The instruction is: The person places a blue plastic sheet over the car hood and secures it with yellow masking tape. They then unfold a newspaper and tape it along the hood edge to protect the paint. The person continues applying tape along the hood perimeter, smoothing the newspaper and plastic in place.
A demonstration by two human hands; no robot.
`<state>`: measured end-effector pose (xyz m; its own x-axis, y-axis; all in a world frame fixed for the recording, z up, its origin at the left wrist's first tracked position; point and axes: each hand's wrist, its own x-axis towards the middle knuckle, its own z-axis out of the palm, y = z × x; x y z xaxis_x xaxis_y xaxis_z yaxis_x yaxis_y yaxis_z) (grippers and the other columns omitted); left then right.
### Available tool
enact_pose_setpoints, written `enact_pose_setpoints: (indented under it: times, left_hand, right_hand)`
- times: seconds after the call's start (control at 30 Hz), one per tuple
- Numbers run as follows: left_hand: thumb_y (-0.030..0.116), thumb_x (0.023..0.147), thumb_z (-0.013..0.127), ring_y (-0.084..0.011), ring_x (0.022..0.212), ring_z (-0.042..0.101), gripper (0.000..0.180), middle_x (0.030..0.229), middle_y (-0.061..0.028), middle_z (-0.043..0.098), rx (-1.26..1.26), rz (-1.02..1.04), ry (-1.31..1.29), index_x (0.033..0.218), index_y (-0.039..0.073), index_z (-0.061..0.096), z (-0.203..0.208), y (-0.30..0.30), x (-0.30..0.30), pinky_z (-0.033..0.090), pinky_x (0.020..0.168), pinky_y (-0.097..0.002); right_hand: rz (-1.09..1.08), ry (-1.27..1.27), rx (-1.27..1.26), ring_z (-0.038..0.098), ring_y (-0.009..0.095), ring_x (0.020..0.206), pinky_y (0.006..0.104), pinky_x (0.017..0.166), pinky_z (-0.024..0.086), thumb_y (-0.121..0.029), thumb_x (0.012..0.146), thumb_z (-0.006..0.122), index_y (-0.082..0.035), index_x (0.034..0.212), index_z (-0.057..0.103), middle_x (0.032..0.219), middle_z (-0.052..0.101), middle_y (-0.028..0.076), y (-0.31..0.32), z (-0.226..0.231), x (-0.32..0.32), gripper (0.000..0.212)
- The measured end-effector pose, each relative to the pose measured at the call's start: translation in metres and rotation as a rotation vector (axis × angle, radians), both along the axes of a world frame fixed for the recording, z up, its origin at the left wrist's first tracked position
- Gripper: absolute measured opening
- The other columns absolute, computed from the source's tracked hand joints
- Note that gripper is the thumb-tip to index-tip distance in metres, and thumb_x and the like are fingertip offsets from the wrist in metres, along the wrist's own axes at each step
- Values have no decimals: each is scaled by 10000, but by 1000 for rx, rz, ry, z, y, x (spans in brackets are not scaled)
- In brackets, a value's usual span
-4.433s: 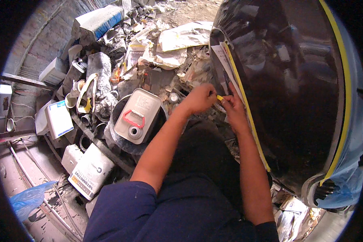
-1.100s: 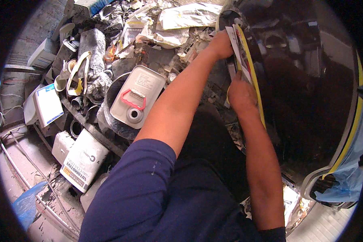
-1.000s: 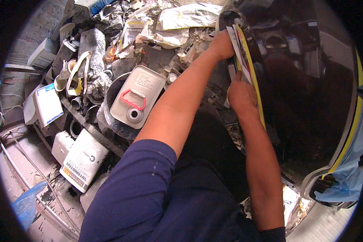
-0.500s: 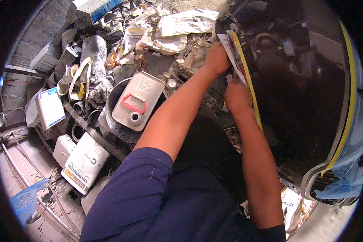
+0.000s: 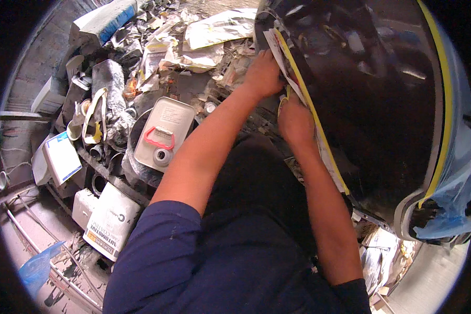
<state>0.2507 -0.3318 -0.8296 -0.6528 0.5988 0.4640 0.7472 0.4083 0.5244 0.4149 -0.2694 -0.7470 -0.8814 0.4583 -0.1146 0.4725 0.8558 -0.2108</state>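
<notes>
A strip of masking paper edged with yellow tape runs along the near-left side of a dark, glossy car panel. My left hand is closed at the far part of the strip, its fingertips partly hidden behind the paper. Just below and to the right, my right hand is closed on the paper's edge, knuckles up against the taped border. A small yellow loop, perhaps loose tape, shows beside its fingers. Past my right hand, the strip continues down to the panel's lower corner.
Left of my arm, a metal can with a red handle rests on a dark bucket. A white can leans beyond it among boxes and scrap. Crumpled paper litters the far floor. Blue plastic film covers the panel's right side.
The view has shifted, and the surroundings sit further left. Both hands remain at the strip. More of its lower end now lies visible along the panel's edge, and a yellow loop shows by my right hand.
</notes>
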Motion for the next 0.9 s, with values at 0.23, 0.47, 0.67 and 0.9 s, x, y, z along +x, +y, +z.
enact_pose_setpoints:
  times: [0.23,0.47,0.67,0.9]
  left_hand:
    - [315,795,887,-441,1291,591,697,1406,-212,629,-8,50,50,1404,33,700,3,1,0,532,1114,-514]
    - [309,790,903,-417,1305,590,679,1379,-199,648,-16,58,30,1385,44,710,8,3,3,530,1118,-503]
    - [326,808,887,-427,1299,590,664,1366,-217,641,-42,72,86,1371,21,710,0,5,-2,536,1111,-496]
    - [296,797,874,-431,1291,591,665,1340,-219,646,-26,62,40,1374,18,694,-1,8,-3,540,1102,-507]
  right_hand:
    - [52,350,-219,754,524,966,568,856,593,-247,1158,521,-41,1614,523,1083,749,360,-6,-30,89,501]
    - [4,-25,-102,760,534,902,587,864,616,-228,1153,518,-74,1685,455,1028,765,344,-16,-22,110,558]
    - [-71,-404,27,776,531,904,610,890,617,-141,1079,573,-144,1778,295,1011,774,360,-8,1,113,752]
    - [13,-499,185,795,482,913,598,877,631,-64,965,635,-195,1811,207,986,793,306,5,21,113,957]
